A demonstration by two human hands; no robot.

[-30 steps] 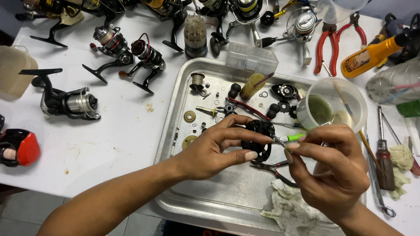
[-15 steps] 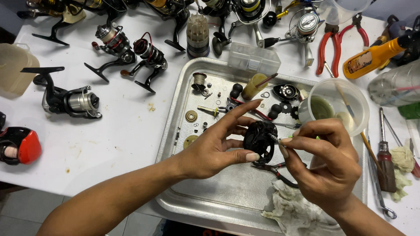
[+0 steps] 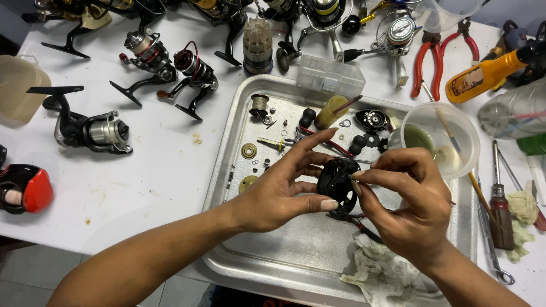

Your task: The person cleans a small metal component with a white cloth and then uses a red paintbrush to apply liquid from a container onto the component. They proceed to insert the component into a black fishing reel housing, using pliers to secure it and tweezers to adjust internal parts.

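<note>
Left hand gripping a black reel part above the metal tray, index finger stretching out; right hand pinching its edge, fingers curling closed; rag lying below

Both my hands, left and right, pinch round black plastic reel part above dented silver metal tray.

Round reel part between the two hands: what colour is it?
Glossy black. The round reel part, pinched between left hand and right hand, shows best in the head view.
</note>
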